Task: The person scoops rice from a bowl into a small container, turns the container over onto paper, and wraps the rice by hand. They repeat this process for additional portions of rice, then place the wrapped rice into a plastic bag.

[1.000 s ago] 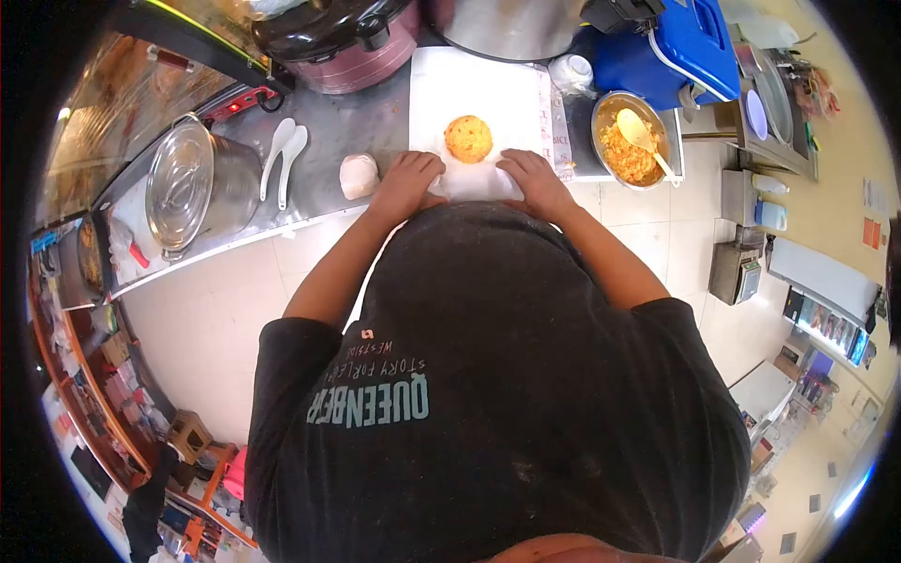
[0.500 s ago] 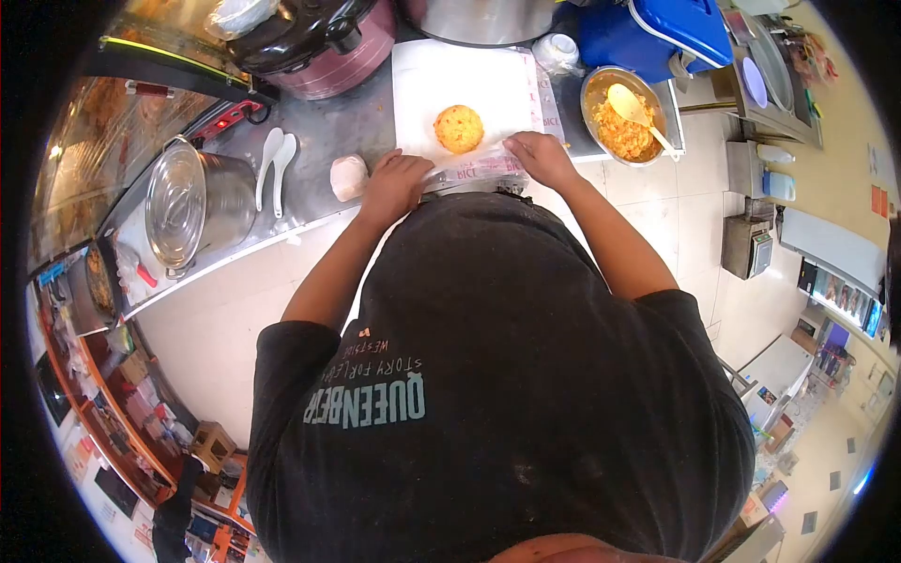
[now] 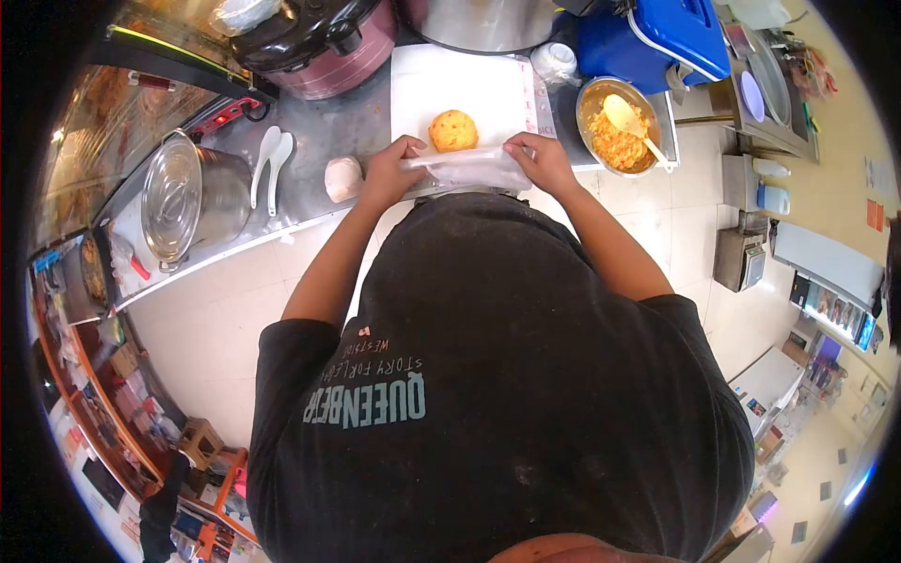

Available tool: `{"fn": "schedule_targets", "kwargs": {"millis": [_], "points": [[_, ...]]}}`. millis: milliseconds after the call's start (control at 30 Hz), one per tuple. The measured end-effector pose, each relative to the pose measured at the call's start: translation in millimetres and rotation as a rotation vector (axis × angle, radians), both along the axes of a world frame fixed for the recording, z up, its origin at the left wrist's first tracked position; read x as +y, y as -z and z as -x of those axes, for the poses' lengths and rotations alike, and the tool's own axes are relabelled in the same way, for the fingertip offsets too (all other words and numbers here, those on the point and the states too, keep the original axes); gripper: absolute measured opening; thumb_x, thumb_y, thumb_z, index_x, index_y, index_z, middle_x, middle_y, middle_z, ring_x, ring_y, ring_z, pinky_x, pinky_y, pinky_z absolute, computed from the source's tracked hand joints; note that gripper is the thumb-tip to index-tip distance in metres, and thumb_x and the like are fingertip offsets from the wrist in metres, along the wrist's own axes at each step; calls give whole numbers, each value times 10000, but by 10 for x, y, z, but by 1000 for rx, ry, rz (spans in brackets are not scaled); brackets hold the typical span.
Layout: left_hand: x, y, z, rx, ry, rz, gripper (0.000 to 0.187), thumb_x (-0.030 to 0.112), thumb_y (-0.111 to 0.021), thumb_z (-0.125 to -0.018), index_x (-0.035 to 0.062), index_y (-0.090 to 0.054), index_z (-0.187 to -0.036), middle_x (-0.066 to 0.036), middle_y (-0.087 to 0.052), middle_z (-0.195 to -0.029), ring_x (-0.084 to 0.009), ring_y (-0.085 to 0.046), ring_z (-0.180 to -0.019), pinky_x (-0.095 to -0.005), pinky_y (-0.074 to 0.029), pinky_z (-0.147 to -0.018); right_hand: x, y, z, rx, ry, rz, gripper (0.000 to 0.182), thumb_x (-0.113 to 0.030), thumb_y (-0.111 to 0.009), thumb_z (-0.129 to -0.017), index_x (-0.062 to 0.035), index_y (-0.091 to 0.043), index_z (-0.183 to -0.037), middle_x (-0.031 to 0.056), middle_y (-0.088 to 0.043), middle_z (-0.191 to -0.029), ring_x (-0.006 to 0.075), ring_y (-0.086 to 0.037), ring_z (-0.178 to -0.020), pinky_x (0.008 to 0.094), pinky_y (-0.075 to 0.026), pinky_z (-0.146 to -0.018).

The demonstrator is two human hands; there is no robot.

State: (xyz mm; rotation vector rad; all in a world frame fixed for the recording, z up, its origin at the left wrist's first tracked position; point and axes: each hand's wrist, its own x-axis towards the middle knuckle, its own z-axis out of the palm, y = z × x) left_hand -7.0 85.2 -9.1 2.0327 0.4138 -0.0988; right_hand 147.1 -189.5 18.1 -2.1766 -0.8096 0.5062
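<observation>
A sheet of white wrapping paper (image 3: 455, 84) with pink print lies on the metal counter. On its nearer half rests a round mound of orange rice (image 3: 453, 131). My left hand (image 3: 392, 174) pinches the near left corner of the sheet. At the near right corner, my right hand (image 3: 544, 164) has its thumb and fingers closed on the same edge. Between both hands this edge is lifted and folded up against the near side of the mound. Left of my left hand sits a small wrapped bundle (image 3: 344, 178).
To the right stands a steel bowl (image 3: 584, 124) of orange rice with a pale spoon (image 3: 622, 113) in it. A blue cooler box (image 3: 610, 47) and a pink rice cooker (image 3: 352, 70) are behind. Two white spoons (image 3: 279, 174) and a lidded steel pot (image 3: 221, 192) stand left.
Both hands have raised the paper's near edge and brought it up and away from me, against the rice mound. The mound sits slightly further left in view.
</observation>
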Motion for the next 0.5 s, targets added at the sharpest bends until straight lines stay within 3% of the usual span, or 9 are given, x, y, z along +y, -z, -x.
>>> {"fn": "schedule_targets", "kwargs": {"millis": [33, 133, 233, 333, 500], "points": [[-5, -56, -21, 42, 33, -41, 268, 155, -798, -827, 42, -701, -1049, -89, -738, -985, -184, -701, -883, -314, -525, -840, 19, -13, -8, 17, 26, 15, 230, -264, -685, -952, -48, -719, -1023, 147, -734, -875, 316, -704, -793, 383, -536, -736], [17, 83, -10, -161, 62, 81, 284, 194, -746, -881, 27, -690, -1104, -113, -731, -1018, -191, -690, -853, -327, -522, -824, 56, 67, -60, 47, 37, -3, 213, -257, -673, -962, -56, -710, -1022, 155, -734, -886, 316, -697, -779, 390, -528, -726], [164, 169, -18, -33, 76, 190, 299, 260, -657, -958, 9, -691, -1115, -148, -725, -974, -212, -680, -829, -354, -520, -811, 98, 109, -124, 71, 83, 51, 215, -255, -667, -967, -53, -696, -1038, 167, -731, -891, 318, -704, -799, 390, -534, -743], [273, 178, -36, -30, 158, 82, 351, 306, -578, -1008, -10, -688, -1115, -173, -717, -928, -232, -674, -821, -372, -518, -806, 103, 60, -98, 118, 61, 6, 228, -248, -657, -978, -45, -683, -1077, 147, -726, -911, 256, -698, -834, 362, -537, -793], [285, 161, -181, 62, 37, -44, 313, 273, -604, -988, -21, -690, -1053, -188, -721, -928, -267, -680, -836, -385, -517, -812, 22, 23, -62, -189, -101, -199, 283, -245, -742, -902, -51, -702, -1104, 177, -738, -986, 315, -711, -858, 389, -550, -790]]}}
